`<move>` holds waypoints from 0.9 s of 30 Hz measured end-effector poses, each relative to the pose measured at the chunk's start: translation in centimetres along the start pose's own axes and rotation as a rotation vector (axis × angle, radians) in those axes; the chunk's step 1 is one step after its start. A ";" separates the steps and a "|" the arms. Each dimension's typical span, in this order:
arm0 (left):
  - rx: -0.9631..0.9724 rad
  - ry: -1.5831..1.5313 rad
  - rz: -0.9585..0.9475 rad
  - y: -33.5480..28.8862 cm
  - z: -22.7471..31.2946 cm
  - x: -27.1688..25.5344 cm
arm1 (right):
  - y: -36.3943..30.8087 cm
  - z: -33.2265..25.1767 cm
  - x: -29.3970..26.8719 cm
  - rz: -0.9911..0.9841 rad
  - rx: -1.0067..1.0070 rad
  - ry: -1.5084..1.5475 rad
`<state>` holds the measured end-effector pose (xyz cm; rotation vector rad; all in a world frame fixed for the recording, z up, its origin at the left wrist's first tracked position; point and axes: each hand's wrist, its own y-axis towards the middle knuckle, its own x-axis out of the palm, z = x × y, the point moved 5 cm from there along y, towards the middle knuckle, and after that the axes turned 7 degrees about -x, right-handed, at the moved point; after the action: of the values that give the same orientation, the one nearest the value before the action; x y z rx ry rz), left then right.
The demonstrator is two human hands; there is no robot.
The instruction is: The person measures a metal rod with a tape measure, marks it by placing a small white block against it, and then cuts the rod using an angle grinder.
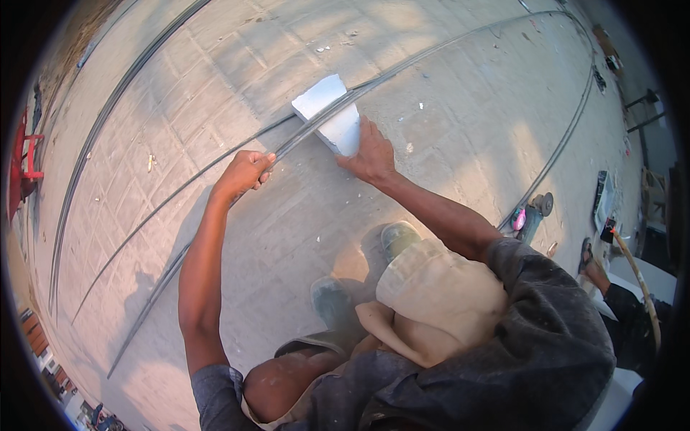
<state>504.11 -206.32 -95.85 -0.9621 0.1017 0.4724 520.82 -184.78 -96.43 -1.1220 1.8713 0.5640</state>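
My left hand is closed round a bundle of long thin grey rods that look like steel bars. The rods run slantwise across the paved ground and over the top of a white block. The block lies on the ground, its middle covered by the rods. At the block's near right end, my right hand grips its edge, with the thumb at the lower corner and the fingers along the side. A separate single rod comes out from near the block toward the lower left.
More dark rods curve along the left. The bundle bends round in a loop on the right. An angle grinder-like tool with a pink part lies at the right. Another person's sandalled foot is beyond it. A red metal object stands far left.
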 end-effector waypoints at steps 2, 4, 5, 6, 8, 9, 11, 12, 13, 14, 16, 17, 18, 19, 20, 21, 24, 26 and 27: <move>0.004 -0.006 0.002 0.1 0.0 -0.1 | 0.0 -0.2 0.2 0.018 -0.011 -0.003; 0.000 -0.010 0.001 0.1 0.1 -0.1 | -0.1 -0.3 0.2 -0.008 -0.009 -0.002; -0.006 -0.012 0.000 0.0 0.2 -0.1 | -0.1 -0.4 0.1 -0.044 -0.002 0.000; -0.012 -0.013 -0.002 0.0 0.2 0.0 | -0.2 -0.5 0.1 -0.080 0.006 0.002; -0.018 -0.023 -0.006 0.3 0.1 0.0 | -0.8 -0.7 1.0 -0.075 -0.036 -0.008; -0.021 -0.028 -0.009 0.4 0.0 0.0 | -1.1 -0.9 1.4 -0.073 -0.057 -0.013; -0.022 -0.020 0.006 0.5 -0.3 0.0 | -1.3 -1.5 1.8 -0.075 -0.032 0.001; -0.023 -0.016 0.014 0.6 -0.5 0.0 | -1.4 -1.7 1.9 -0.075 -0.019 0.009; -0.022 -0.023 0.008 0.6 -0.6 -0.1 | -1.4 -1.8 1.9 -0.082 -0.021 0.004; -0.022 -0.030 0.003 0.6 -0.7 -0.2 | -1.4 -2.0 2.0 -0.089 -0.023 -0.001; -0.025 -0.048 -0.012 0.6 -0.9 -0.5 | -1.3 -2.3 2.1 -0.113 -0.020 -0.015; -0.028 -0.059 -0.022 0.6 -0.9 -0.7 | -1.3 -2.6 2.2 -0.130 -0.014 -0.024; -0.031 -0.067 -0.032 0.6 -0.9 -0.9 | -1.2 -2.9 2.2 -0.146 -0.007 -0.032; -0.032 -0.067 -0.028 0.6 -0.9 -0.9 | -1.2 -3.0 2.1 -0.137 -0.016 -0.028; -0.033 -0.064 -0.025 0.7 -0.8 -0.9 | -1.2 -3.0 2.0 -0.126 -0.022 -0.024; -0.032 -0.056 -0.024 0.8 -0.5 -0.9 | -1.1 -3.0 1.8 -0.111 -0.025 -0.019; 0.064 -0.046 -0.015 1.5 0.2 0.4 | -1.4 -1.7 1.1 -0.122 -0.002 -0.060; 0.065 0.022 -0.004 1.8 -0.5 0.6 | -1.7 -1.9 0.9 -0.159 -0.034 -0.068; 0.045 -0.002 0.027 2.0 -1.8 -0.2 | -1.3 -2.5 1.4 -0.169 -0.076 -0.068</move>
<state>503.31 -206.83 -98.39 -0.9172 0.1234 0.4940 520.52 -187.93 -96.19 -1.2812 1.6906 0.5737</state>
